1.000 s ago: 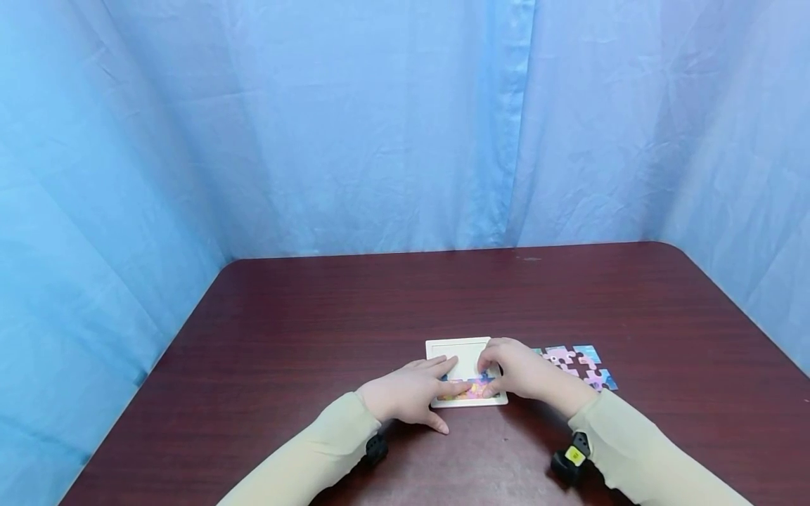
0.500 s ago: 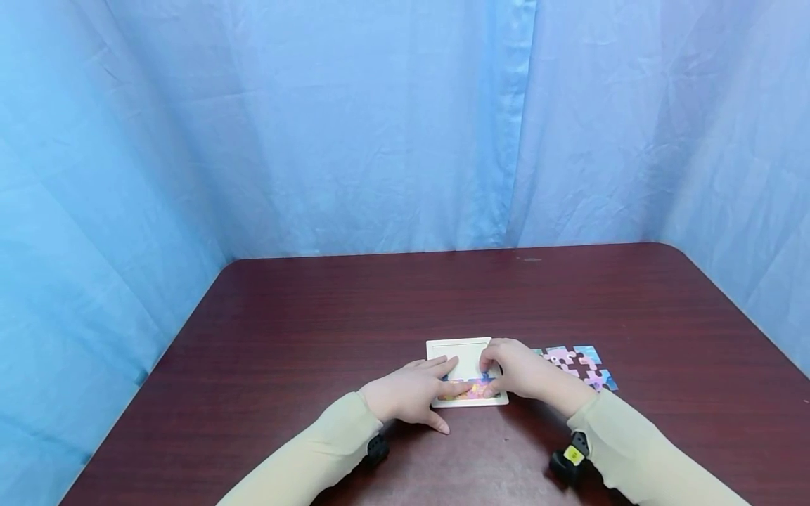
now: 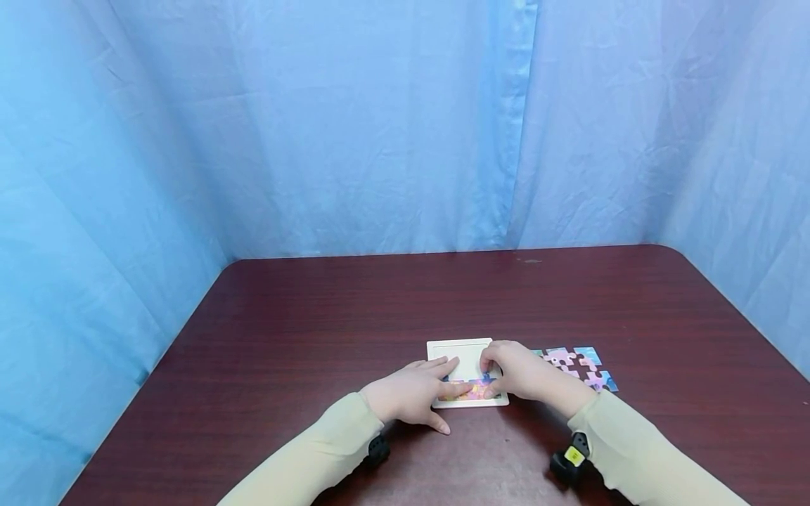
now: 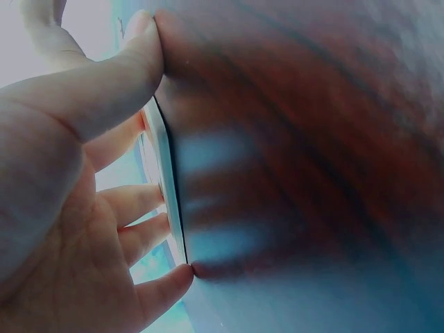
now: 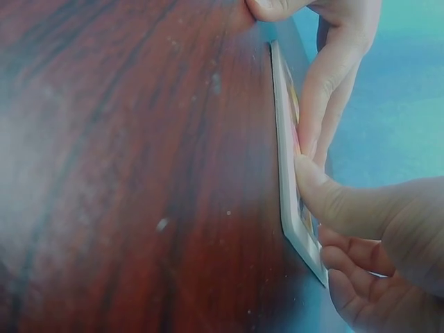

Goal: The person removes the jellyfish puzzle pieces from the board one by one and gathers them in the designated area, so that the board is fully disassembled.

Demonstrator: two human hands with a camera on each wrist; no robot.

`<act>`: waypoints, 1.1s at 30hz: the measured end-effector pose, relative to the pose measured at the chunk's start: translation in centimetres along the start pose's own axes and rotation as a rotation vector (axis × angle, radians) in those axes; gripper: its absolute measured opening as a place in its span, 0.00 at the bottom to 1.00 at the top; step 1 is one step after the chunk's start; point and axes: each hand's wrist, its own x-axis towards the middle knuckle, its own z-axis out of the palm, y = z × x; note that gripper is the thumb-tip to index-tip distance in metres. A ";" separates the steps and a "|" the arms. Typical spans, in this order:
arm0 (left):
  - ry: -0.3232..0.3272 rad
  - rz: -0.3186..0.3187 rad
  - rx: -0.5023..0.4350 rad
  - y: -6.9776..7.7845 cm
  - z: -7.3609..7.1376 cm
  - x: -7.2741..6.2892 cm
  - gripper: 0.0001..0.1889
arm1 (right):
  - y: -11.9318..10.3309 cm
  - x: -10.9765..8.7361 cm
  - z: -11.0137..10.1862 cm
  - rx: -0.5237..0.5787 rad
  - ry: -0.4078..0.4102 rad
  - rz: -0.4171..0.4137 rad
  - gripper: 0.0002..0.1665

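Note:
A white puzzle tray (image 3: 465, 353) lies on the table in the head view, its lower part filled with a row of colourful puzzle pieces (image 3: 476, 391). Spread and straight, the fingers of my left hand (image 3: 408, 392) rest over the tray's left side, the index finger on the row; its thumb touches the table in front. My right hand (image 3: 515, 370) pinches a puzzle piece with a blue edge (image 3: 486, 377) at the row's right end, thumb near the frame's lower edge. In the right wrist view, that thumb (image 5: 326, 194) presses down inside the tray rim (image 5: 284, 156).
Several loose puzzle pieces (image 3: 560, 357), pink and blue, lie to the right of the tray, partly hidden behind my right hand. The dark red wooden table (image 3: 329, 316) ends at a blue curtain (image 3: 367, 126) at the back and sides.

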 end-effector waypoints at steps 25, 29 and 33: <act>-0.007 -0.013 -0.011 0.1 0.0 0.1 0.38 | 0.0 -0.2 -0.2 0.021 -0.005 0.005 0.18; -0.013 -0.014 -0.011 0.0 0.0 0.1 0.38 | -0.1 -0.4 -0.3 0.029 0.027 -0.025 0.20; -0.013 -0.014 -0.005 0.0 0.0 0.1 0.38 | 0.0 -0.5 -0.2 0.035 0.074 -0.072 0.20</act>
